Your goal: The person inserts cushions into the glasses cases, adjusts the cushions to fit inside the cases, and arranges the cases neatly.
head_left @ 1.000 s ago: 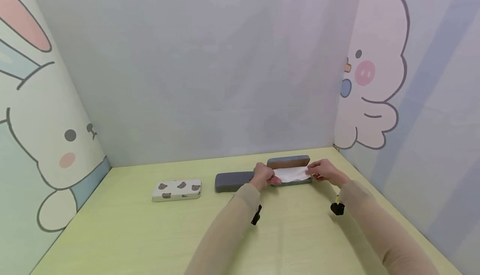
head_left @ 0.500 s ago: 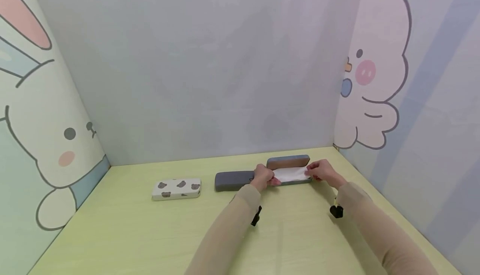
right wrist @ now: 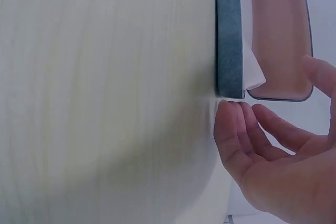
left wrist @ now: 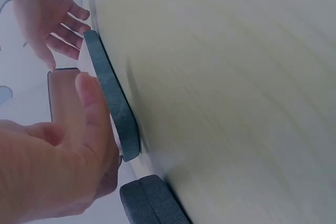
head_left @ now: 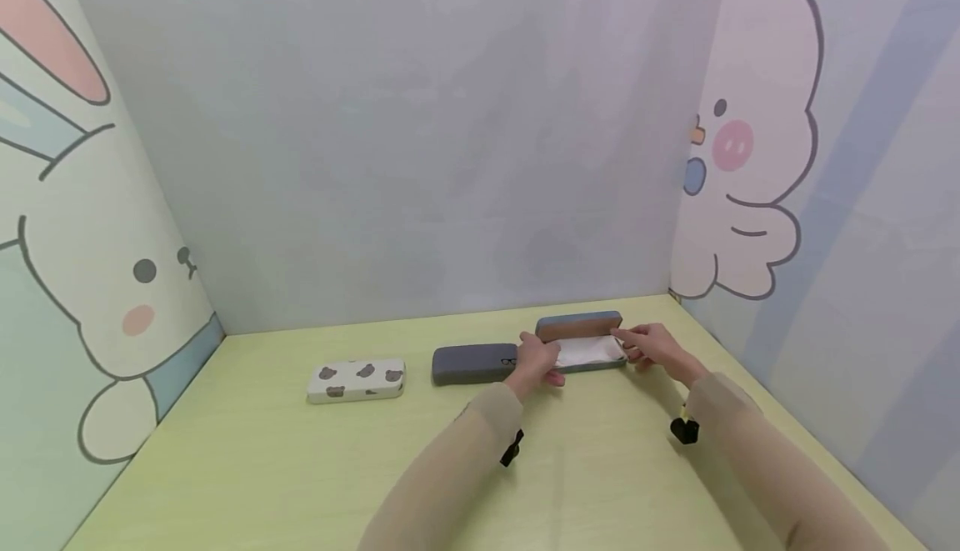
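Note:
An opened glasses case [head_left: 592, 365], blue-green outside with a brown-lined lid [right wrist: 281, 35] raised at the back, lies at the back right of the table. A white cloth [head_left: 588, 351] fills its base, and one corner pokes over the right end in the right wrist view. My left hand [head_left: 536, 361] is at the case's left end, fingers loosely extended and holding nothing. At the other end my right hand [head_left: 654, 345] has its fingertips right by the base, its thumb [right wrist: 317, 72] extended over the lid in the right wrist view.
A closed dark grey glasses case [head_left: 468, 364] lies just left of the open one, partly behind my left hand. Farther left is a white case [head_left: 356, 380] with bear-head prints. A grey curtain wall [head_left: 420, 159] stands behind the table [head_left: 300, 468].
Earlier both hands had their fingers at the cloth's ends. Now the right fingers have come off it, slightly to the right, and the left hand has spread over the case's left end.

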